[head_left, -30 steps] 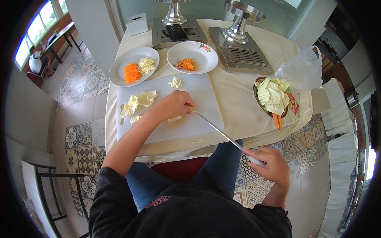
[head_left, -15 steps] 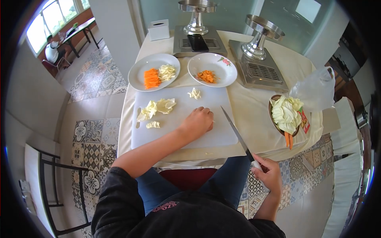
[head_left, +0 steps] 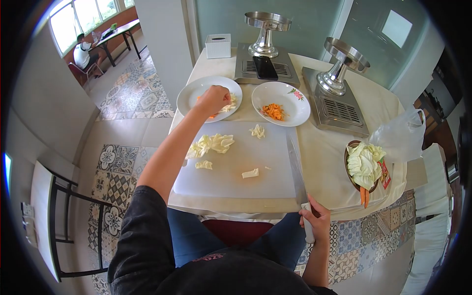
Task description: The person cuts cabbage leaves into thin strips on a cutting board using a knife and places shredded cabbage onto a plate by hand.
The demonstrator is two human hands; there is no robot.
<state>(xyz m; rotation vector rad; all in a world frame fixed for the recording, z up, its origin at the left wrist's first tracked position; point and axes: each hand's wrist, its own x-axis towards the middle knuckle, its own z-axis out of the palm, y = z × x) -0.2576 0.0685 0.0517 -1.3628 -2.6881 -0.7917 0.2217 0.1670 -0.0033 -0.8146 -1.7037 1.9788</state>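
Observation:
My left hand (head_left: pixel 215 100) is closed above the left white plate (head_left: pixel 185 101), over its cut carrot and shredded cabbage (head_left: pixel 231 103); what its fingers hold is hidden. In my right hand (head_left: pixel 317 216) is the white handle of a long knife (head_left: pixel 295 162), its blade pointing away along the right edge of the white cutting board (head_left: pixel 221 186). On the board lie cabbage leaves (head_left: pixel 216 143), a small cabbage piece (head_left: pixel 203 164), a pale block-shaped piece (head_left: pixel 250 173) and a little pile of shreds (head_left: pixel 257 131).
A flowered plate (head_left: pixel 295 114) holds orange shreds. Behind stand two metal stands (head_left: pixel 263 46) (head_left: pixel 334 81), a phone (head_left: pixel 265 68) and a tissue box (head_left: pixel 218 46). At right are a bowl of cabbage (head_left: pixel 364 164), carrots and a plastic bag (head_left: pixel 400 135). A person (head_left: pixel 83 52) sits far left.
My left hand has moved from the board up to the left plate, uncovering the pale piece. The knife has swung more upright beside the board in my right hand. The view has shifted.

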